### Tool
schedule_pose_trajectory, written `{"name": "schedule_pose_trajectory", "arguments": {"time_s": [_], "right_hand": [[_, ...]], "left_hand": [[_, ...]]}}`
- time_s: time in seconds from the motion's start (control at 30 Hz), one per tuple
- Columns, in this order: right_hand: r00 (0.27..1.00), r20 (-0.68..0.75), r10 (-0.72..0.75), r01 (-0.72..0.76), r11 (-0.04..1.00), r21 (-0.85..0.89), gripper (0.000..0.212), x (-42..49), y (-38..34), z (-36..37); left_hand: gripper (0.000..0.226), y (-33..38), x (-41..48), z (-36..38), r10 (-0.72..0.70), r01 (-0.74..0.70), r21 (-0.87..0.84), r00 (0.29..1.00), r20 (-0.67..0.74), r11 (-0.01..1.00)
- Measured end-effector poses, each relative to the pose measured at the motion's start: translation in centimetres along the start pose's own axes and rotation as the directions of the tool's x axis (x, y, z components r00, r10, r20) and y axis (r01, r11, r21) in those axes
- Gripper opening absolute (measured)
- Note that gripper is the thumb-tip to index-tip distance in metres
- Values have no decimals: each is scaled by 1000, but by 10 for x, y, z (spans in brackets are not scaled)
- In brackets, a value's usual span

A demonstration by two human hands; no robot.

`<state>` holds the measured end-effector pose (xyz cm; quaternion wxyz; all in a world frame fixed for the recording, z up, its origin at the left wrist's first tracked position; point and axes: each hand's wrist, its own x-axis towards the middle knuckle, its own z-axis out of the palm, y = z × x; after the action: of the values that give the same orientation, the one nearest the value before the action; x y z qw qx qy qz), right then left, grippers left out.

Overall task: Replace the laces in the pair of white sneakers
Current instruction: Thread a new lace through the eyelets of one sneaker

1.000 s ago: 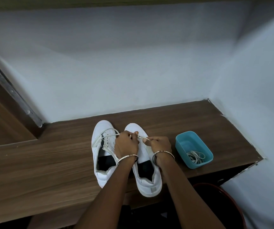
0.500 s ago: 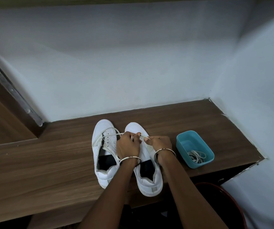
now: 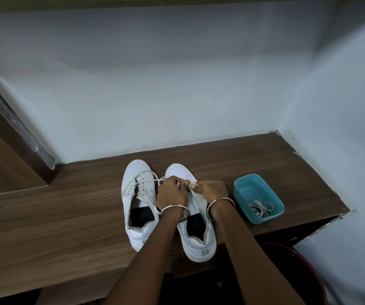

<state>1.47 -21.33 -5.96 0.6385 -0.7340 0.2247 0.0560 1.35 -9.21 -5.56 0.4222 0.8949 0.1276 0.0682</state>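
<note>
Pair of white sneakers side by side on wood tabletop [image 3: 67, 216], toes twd wall. Both hands over front of right sneaker [image 3: 199, 241]. Left hand [image 3: 171, 191] grip clamped on white lace [image 3: 159, 178], which trails across left sneaker [image 3: 136, 186]. Right hand [image 3: 210, 190] grip pinched on a lace end. Teal tub [image 3: 243, 183] just right of the shoes, w/ coiled laces [image 3: 262, 208] inside.

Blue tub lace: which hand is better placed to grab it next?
Right, probably. The right hand sits nearest the blue tub; the left hand would have to cross over it. Both pinch the lace.
</note>
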Motion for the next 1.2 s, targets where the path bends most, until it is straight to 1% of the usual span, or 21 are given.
{"name": "schedule_pose_trajectory", "arguments": {"time_s": [0.07, 0.13, 0.17, 0.2, 0.27, 0.33, 0.43, 0.53, 0.6, 0.7, 0.77, 0.83, 0.87, 0.9, 0.93, 1.0, 1.07, 1.1, 1.17, 1.2], "right_hand": [[1000, 27, -4, 4, 1000, 25, 7, 0, -1, 0], [996, 74, 52, -60, 993, 105, 28, 3, -4, -2], [991, 97, 95, -109, 982, 157, 33, 5, -5, -3], [987, 113, 111, -130, 974, 185, 27, 6, -7, -4], [991, 113, 70, -89, 980, 178, 5, 7, -8, -3], [994, 106, 25, -45, 981, 191, 9, 6, -6, 0], [991, 110, 71, -101, 950, 295, 14, 3, -2, 1], [993, 109, 52, -88, 932, 353, 7, 2, 4, 3], [992, 114, 47, -87, 922, 377, 8, 1, 4, 4], [988, 134, 80, -128, 909, 396, 9, -1, -3, 5], [992, 109, 70, -105, 927, 361, 2, -2, -6, 8], [999, 16, 35, -38, 953, 300, 13, -1, -11, 13], [999, -32, 30, -19, 952, 307, 16, 0, -15, 14], [997, -57, 44, -19, 925, 379, 17, -1, -20, 12], [996, -60, 67, -30, 876, 482, 17, -1, -26, 8], [994, -62, 93, -29, 748, 663, 19, -1, -40, -10], [987, -102, 126, 2, 620, 784, 21, 3, -54, -37], [978, -152, 144, 35, 604, 796, 22, 6, -61, -51], [954, -267, 139, 104, 682, 724, 22, 10, -71, -76], [942, -318, 102, 150, 722, 675, 22, 13, -75, -87]], "left_hand": [[12, -2, 1, 0, -42, 42, -51, 999, 16, 998], [12, -7, 5, 1, -76, 84, -134, 995, 63, 987], [12, -10, 7, 3, -93, 106, -165, 992, 86, 981], [13, -11, 8, 3, -112, 128, -182, 989, 99, 975], [21, -14, 11, 5, -130, 149, -220, 987, 98, 964], [28, -17, 13, 6, -134, 154, -244, 986, 99, 957], [23, -14, 12, 5, -126, 152, -265, 986, 113, 952], [20, -11, 10, 2, -114, 141, -280, 987, 112, 950], [17, -11, 10, 2, -100, 138, -309, 986, 133, 941], [16, -9, 8, 0, -89, 137, -341, 984, 153, 930], [16, -7, 7, -3, -89, 143, -367, 983, 159, 919], [20, -2, 4, -8, -117, 164, -440, 984, 132, 883], [23, 0, 2, -12, -140, 170, -473, 985, 98, 865], [25, 2, 1, -18, -154, 162, -493, 986, 57, 855], [24, 3, 1, -24, -148, 134, -501, 989, 13, 855], [15, 3, 3, -43, -77, 27, -480, 993, -85, 877], [3, -2, 10, -63, 15, -79, -391, 986, -165, 917], [5, -6, 16, -71, 68, -125, -307, 980, -189, 944], [14, -14, 27, -85, 187, -201, -74, 969, -163, 977], [17, -17, 32, -88, 236, -234, 25, 966, -108, 972]]}}
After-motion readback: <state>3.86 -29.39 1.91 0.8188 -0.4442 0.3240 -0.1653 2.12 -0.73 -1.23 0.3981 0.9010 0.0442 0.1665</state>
